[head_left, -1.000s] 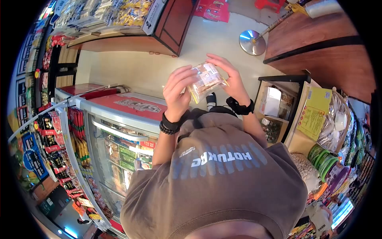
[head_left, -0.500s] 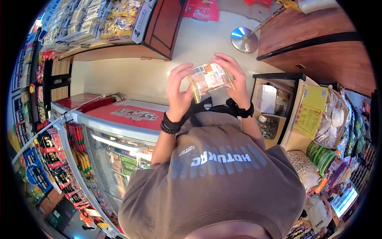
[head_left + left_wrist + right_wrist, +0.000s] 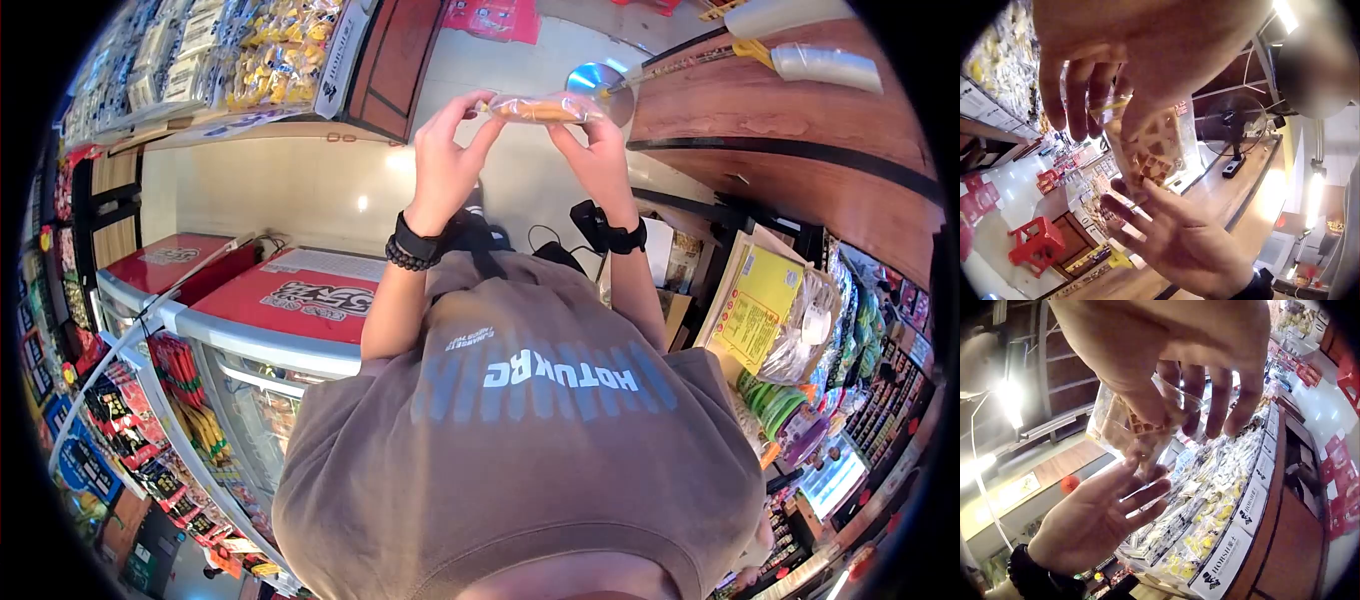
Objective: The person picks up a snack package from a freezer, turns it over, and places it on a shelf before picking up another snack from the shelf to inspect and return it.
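Note:
A clear plastic packet of waffles (image 3: pixel 545 110) is held up in front of the body, seen nearly edge-on in the head view. My left hand (image 3: pixel 450 165) pinches its left end between thumb and fingers. At the other end my right hand (image 3: pixel 600 165) grips it, thumb on the near side. Brown grid-patterned pieces show through the wrapping of the packet (image 3: pixel 1160 140) in the left wrist view. From the right wrist, a waffle grid (image 3: pixel 1144 425) appears beside the right thumb, and the left hand (image 3: pixel 1082 519) is below.
Ahead to the left stands a display counter (image 3: pixel 390 75) heaped with wrapped snacks. Red-topped freezers (image 3: pixel 300 290) line the left side. A round metal stand base (image 3: pixel 600 90) sits on the floor near a wooden counter (image 3: pixel 780 120). Boxes and a yellow carton (image 3: pixel 765 310) are at the right.
Both hands have raised the packet forward, away from the body. It has tilted from showing its labelled face to nearly edge-on. The head view has shifted slightly.

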`<action>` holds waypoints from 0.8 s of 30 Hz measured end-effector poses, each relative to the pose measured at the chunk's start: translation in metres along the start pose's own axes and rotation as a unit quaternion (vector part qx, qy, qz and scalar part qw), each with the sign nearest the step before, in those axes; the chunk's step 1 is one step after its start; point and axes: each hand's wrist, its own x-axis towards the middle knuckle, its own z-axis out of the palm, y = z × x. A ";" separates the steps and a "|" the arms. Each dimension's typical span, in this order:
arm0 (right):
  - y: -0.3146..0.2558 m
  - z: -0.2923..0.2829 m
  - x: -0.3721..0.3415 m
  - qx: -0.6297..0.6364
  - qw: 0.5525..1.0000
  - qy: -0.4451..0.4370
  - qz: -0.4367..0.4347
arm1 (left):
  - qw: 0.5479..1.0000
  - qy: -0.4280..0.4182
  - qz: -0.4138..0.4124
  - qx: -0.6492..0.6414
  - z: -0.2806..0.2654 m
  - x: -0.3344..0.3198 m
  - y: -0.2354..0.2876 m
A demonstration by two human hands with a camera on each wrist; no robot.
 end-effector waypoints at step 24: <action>0.014 0.022 0.137 -0.095 0.995 0.023 -0.010 | 0.999 -0.038 -0.011 0.008 -0.008 0.144 -0.055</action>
